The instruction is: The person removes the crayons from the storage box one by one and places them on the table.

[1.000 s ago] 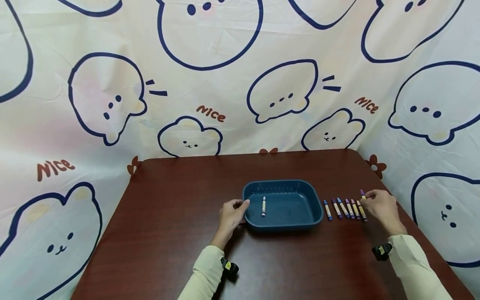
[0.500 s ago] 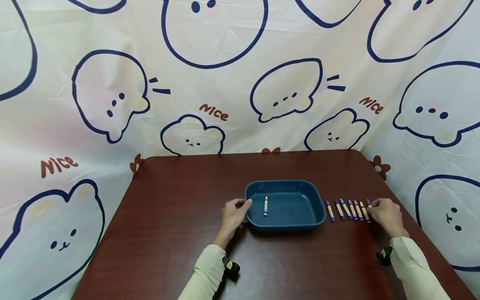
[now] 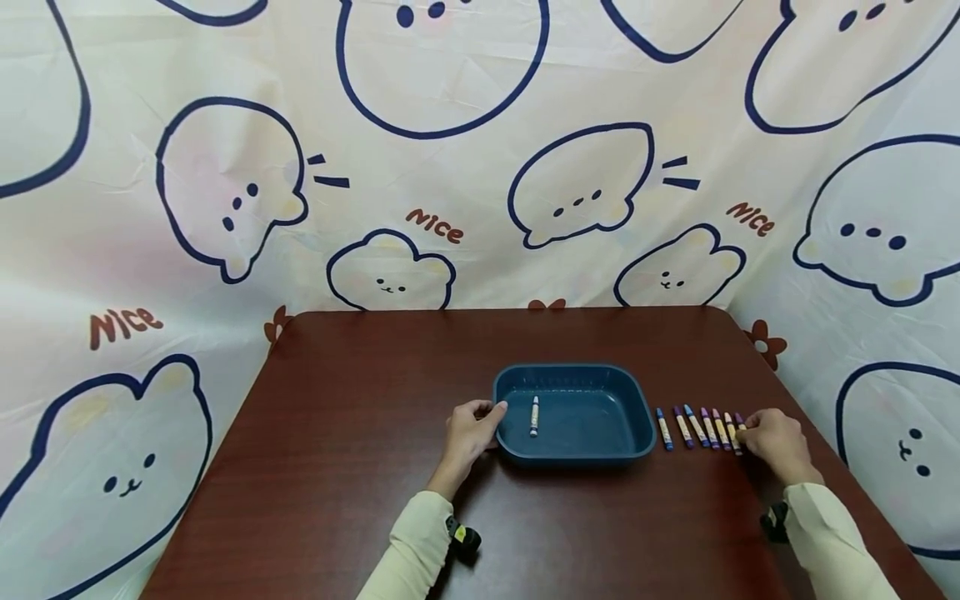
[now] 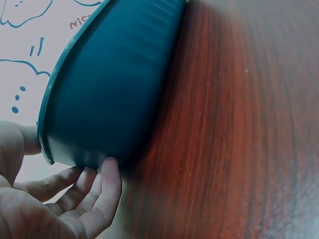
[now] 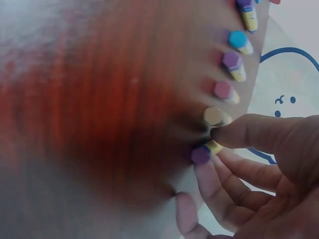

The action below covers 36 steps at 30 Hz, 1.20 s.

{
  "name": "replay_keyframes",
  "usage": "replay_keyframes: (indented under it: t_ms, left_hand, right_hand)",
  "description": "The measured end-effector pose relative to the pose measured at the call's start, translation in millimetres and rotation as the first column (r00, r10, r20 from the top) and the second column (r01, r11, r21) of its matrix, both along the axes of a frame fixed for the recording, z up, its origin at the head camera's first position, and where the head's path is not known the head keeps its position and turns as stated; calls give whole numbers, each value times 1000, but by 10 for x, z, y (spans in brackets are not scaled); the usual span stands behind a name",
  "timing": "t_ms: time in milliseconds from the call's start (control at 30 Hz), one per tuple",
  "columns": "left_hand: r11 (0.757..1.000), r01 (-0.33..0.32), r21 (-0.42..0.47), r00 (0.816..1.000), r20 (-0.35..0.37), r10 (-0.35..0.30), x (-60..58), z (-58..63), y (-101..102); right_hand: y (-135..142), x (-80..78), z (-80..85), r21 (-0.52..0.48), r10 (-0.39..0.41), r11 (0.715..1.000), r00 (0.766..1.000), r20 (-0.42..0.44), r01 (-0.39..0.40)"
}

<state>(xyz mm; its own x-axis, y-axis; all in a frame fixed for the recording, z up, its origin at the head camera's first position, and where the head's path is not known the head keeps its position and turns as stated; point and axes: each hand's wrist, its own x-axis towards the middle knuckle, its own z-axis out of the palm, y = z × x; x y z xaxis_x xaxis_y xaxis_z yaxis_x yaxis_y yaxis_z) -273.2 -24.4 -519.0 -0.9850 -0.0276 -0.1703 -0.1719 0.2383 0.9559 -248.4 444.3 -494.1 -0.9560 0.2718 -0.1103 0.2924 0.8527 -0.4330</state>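
Note:
My left hand grips the left end of a dark teal tray, thumb over the rim. In the left wrist view, its fingers press the outer wall from below. Inside the tray lies one white-wrapped crayon, toward the left. Over at the right end of the crayon row, my right hand pinches a purple crayon between thumb and fingers. Just beside that crayon, near the thumb tip, is a cream-coloured crayon. The far part of the pinched crayon is hidden by the thumb.
Several more crayons stand in a row between tray and right hand, including a blue crayon nearest the tray and a pink crayon. The brown wooden table ends at a cartoon-printed cloth behind and at the sides.
The right hand has come down and slightly toward me, bringing the purple crayon from above the row to its right end. The left hand keeps its grip on the tray. The head view shifts slightly.

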Motion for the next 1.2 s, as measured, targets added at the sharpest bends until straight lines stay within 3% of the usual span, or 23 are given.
replay_keyframes:
  t_ms: [100,267,467,667,833,967,1200]
  left_hand:
    - [1000,9,-8,1000,-6,-9,20,4,4]
    - [1000,16,-11,1000,-19,-16,34,18,18]
    - [1000,7,-14,1000,-14,-7,33,33,18]
    - [1000,4,-5,1000,-21,-4,45,11,2]
    - [1000,-11,4,1000,-11,11,41,7,-3]
    - [1000,-9,3,1000,-13,9,46,10,-12]
    - [1000,3,9,1000,-8,-3,50,9,-9]
  right_hand:
    - [-15,53,19,-13,-1,1000,1000,-25,1]
    - [-191,74,186,22,-2,1000,988,-155,6]
    - [-685,-37,489,2,24,1000,973,-227,-24]
    - [-1253,-175,618,-44,97,993,957,-274,-114]
    - [-1813,-269,578,-122,151,975,953,-261,-187]
    - [-2235,-377,444,-145,195,962,953,-234,-232]
    - [-2716,-491,211,-159,214,958,966,-149,-237]
